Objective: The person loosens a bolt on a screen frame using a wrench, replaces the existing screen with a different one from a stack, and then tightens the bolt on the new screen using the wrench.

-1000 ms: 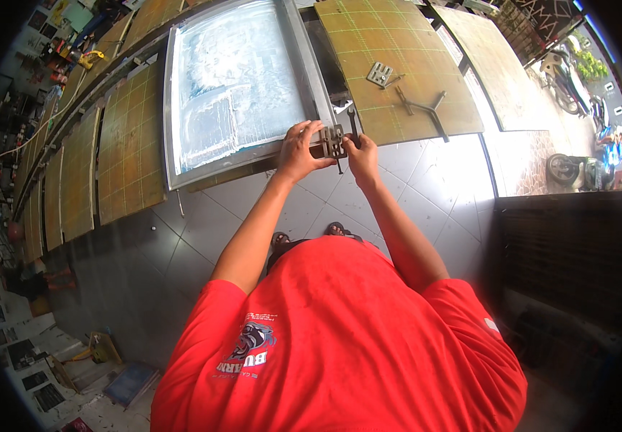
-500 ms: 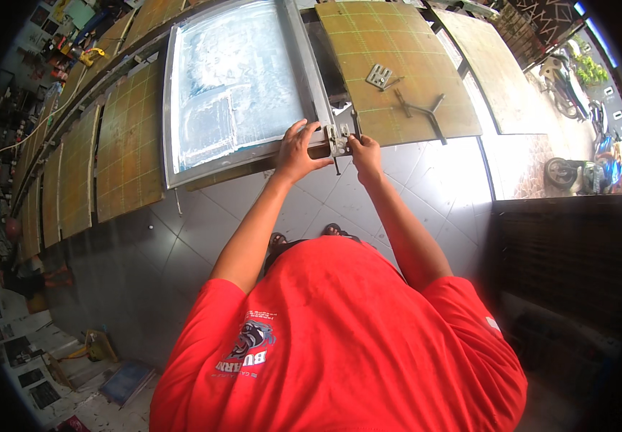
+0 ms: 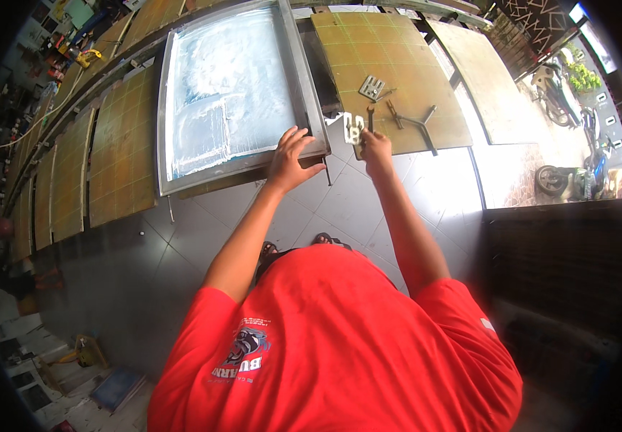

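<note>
Two hands at work: your left hand (image 3: 291, 160) lies spread on the corner of the metal-framed glass panel (image 3: 228, 93); your right hand (image 3: 377, 147) pinches a wrench (image 3: 369, 119) beside a small metal bracket (image 3: 353, 127), seemingly not yet fitted. Both sit at the tabletop (image 3: 411, 65) near edge; open tabletop lies beyond.

One framed glass panel (image 3: 228, 93), two metal brackets (image 3: 370, 87) (small ones), one spanner (image 3: 370, 119), two hands (image 3: 289, 160)
</note>
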Motion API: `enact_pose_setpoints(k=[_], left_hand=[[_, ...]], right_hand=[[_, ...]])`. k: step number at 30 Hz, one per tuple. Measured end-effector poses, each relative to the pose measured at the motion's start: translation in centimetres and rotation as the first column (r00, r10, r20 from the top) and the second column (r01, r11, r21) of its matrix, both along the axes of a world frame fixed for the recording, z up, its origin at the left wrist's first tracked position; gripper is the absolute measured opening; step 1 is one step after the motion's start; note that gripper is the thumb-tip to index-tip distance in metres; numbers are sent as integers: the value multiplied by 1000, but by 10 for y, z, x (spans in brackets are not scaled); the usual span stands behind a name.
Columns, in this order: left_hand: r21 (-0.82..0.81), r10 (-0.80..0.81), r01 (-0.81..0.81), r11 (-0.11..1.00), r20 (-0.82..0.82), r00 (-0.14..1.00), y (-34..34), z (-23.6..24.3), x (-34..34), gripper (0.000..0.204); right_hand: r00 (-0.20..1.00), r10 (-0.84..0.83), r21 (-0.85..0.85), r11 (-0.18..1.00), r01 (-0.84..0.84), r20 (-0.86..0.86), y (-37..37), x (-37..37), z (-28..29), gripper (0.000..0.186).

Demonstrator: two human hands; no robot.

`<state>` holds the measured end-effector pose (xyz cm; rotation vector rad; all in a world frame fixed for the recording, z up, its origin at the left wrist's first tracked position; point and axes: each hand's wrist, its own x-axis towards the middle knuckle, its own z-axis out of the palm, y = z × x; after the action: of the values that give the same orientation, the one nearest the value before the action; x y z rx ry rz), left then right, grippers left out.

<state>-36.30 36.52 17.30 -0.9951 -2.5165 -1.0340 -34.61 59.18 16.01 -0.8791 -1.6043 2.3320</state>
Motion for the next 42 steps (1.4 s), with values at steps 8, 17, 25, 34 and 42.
enact_pose_setpoints(k=[8,17,25,34,42], left_hand=[[215,95,-92,972,-2,995,-30,34,55,48],[103,698,-807,581,447,560,-193,-55,209,34],[273,442,-907,320,804,398,-274,-45,187,33],[258,606,-720,645,402,687,-308,-2,97,35],[141,490,-545,827,298,819,-371,-10,80,44]], right_hand=[[952,-289,587,789,181,96,90,-110,-18,21],[979,-25,519,845,128,-201,59,-64,-4,23],[895,433,367,854,-369,-109,-103,84,36,25],[600,795,908,177,-381,96,-273,52,56,20],[562,707,902,-371,-220,428,-388,-8,63,14]])
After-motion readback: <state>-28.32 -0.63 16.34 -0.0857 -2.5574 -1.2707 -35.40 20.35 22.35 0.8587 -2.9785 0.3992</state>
